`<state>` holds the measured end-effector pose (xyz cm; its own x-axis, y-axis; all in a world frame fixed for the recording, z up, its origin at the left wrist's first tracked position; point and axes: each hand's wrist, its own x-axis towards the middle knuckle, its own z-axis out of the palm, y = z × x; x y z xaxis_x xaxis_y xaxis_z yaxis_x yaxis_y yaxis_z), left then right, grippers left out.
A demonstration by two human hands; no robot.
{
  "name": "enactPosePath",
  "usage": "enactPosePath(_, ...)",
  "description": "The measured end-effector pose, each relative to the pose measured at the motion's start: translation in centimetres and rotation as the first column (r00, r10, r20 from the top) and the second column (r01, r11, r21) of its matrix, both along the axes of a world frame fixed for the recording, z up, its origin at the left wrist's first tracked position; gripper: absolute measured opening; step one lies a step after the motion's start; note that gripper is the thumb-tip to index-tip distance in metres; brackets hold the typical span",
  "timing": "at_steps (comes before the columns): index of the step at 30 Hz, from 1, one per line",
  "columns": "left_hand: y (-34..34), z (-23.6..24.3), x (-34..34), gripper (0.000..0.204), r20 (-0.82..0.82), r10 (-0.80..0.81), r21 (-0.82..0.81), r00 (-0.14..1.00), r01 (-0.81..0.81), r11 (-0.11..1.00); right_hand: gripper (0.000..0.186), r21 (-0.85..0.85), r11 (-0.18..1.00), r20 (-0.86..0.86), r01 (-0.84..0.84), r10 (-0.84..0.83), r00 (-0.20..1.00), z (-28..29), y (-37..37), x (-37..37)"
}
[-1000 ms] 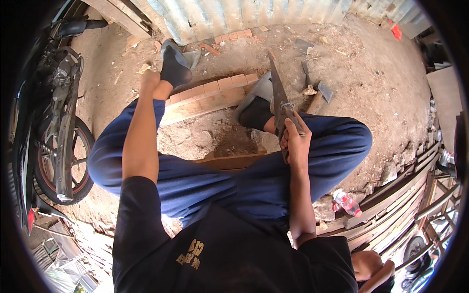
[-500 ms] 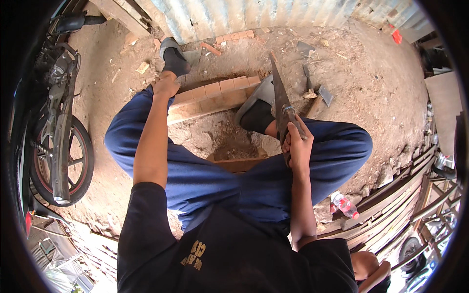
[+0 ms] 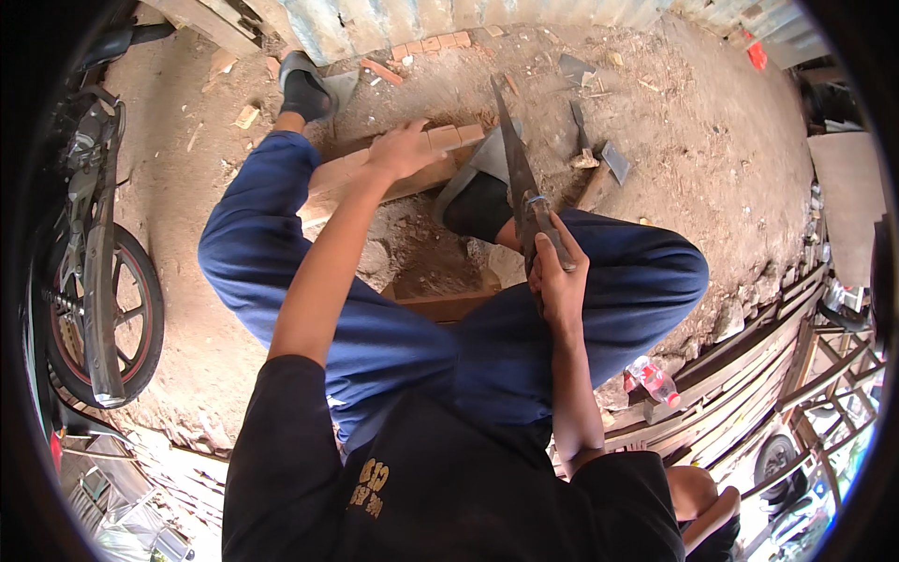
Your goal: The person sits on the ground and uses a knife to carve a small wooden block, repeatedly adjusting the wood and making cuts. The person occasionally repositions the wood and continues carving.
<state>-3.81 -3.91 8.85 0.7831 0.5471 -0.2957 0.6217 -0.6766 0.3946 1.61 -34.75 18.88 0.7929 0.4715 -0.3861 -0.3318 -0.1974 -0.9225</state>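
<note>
My right hand (image 3: pixel 560 281) is closed round the handle of a handsaw (image 3: pixel 515 159). The saw's long tapering blade points away from me, passing beside my right shoe (image 3: pixel 465 178). My left hand (image 3: pixel 401 152) reaches over a wooden beam (image 3: pixel 325 180) lying crosswise between my feet, its fingers stretched along the top. Cross lines divide the beam's upper face into block-like sections. The hand is slightly blurred and seems to rest on the wood, hiding the middle of it. My left shoe (image 3: pixel 300 80) stands beyond the beam's left end.
A hatchet (image 3: pixel 614 162) and a narrow dark tool (image 3: pixel 579 125) lie on the dirt floor right of the saw. A corrugated metal sheet (image 3: pixel 393 23) closes the far side. A motorcycle (image 3: pixel 108 309) stands at left. A bottle (image 3: pixel 655 382) and stacked planks (image 3: pixel 712 407) are at right.
My left hand has moved from my left lower leg rightward onto the beam, its fingers now extended. The saw stays in my right hand; the whole view has shifted slightly.
</note>
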Motion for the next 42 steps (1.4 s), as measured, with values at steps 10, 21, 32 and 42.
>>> enactPosePath(10, -0.3, -7.3, 2.9, 0.077, 0.035, -0.138, 0.256, 0.990, 0.125, 0.959, 0.050, -0.130, 0.983, 0.030, -0.131, 0.136, 0.990, 0.1, 0.9, -0.4)
enactPosePath(21, 1.2, -8.9, 3.2, 0.060, 0.150, -0.231, 0.309, 0.961, 0.177, 0.934, 0.051, -0.343, 0.894, 0.110, -0.290, 0.344, 0.932, 4.4, 0.7, -1.0)
enactPosePath(32, 1.2, -8.0, 3.4, 0.053, 0.060, -0.199, 0.192, 0.978, 0.184, 0.964, 0.053, -0.480, 0.797, -0.016, -0.367, 0.411, 0.912, 10.6, -0.2, -1.2)
enactPosePath(42, 1.1, -7.9, 2.9, 0.050, 0.023, -0.161, 0.122, 0.987, 0.157, 0.980, 0.053, -0.483, 0.802, 0.106, -0.352, 0.453, 0.885, 11.4, -4.2, -4.0)
